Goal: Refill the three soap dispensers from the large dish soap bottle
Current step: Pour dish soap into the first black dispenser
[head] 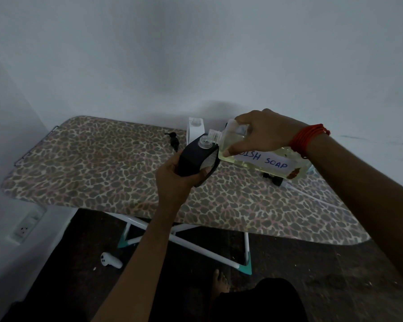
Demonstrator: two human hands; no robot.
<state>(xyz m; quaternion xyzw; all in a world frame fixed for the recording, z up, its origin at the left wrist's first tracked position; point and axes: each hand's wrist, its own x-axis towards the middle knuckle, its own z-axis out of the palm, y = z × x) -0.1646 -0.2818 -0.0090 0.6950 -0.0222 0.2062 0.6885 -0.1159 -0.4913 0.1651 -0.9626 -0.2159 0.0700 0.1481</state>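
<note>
Two necks meet between the hands: left hand (175, 175) grips the tilted black dispenser (194, 158), right hand (263, 133) the dish soap bottle (265, 163), lying leftward.

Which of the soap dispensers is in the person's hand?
The black dispenser, gripped by the left hand, its open neck meeting the mouth of the dish soap bottle. The white dispenser stands on the ironing board behind it.
</note>
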